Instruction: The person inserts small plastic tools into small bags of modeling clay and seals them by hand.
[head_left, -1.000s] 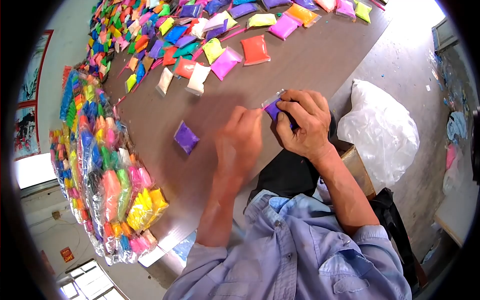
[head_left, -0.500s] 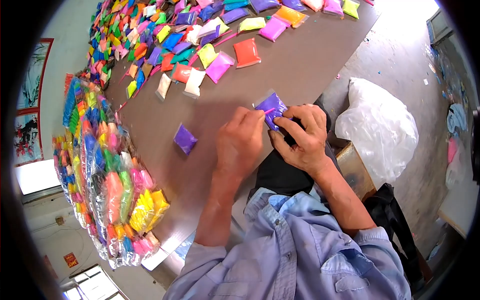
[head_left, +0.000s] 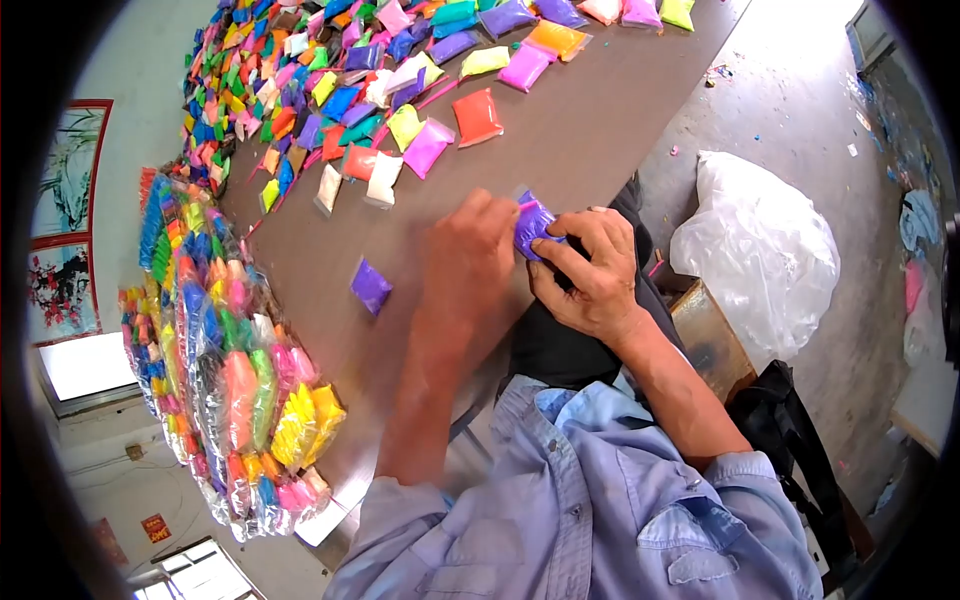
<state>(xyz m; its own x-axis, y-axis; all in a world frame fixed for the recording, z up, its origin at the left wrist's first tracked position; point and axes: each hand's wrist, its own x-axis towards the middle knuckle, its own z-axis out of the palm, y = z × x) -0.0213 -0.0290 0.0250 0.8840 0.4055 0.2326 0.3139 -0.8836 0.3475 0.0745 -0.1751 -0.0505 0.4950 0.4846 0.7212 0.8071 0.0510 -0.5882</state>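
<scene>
Right hand point(head_left: 600, 272): fingers pinching a purple packet point(head_left: 533, 230), near frame centre.
Left hand point(head_left: 465, 250): blurred beside it; cannot tell whether the fingers grip the pink stick point(head_left: 528, 206).
Packet grip: likely best steady and light.
Table point(head_left: 600, 110): second purple packet point(head_left: 371, 287), left of centre; colourful packets point(head_left: 340, 103), upper left.

Beside the edge of the worktop point(head_left: 580, 130) nearest the person, the purple packet point(head_left: 533, 235) is now showing narrower than half a second ago. The pink stick point(head_left: 527, 207) is shifting from across its face towards its upper end, and the left hand point(head_left: 468, 255) is rising slightly (blurring, too).
</scene>
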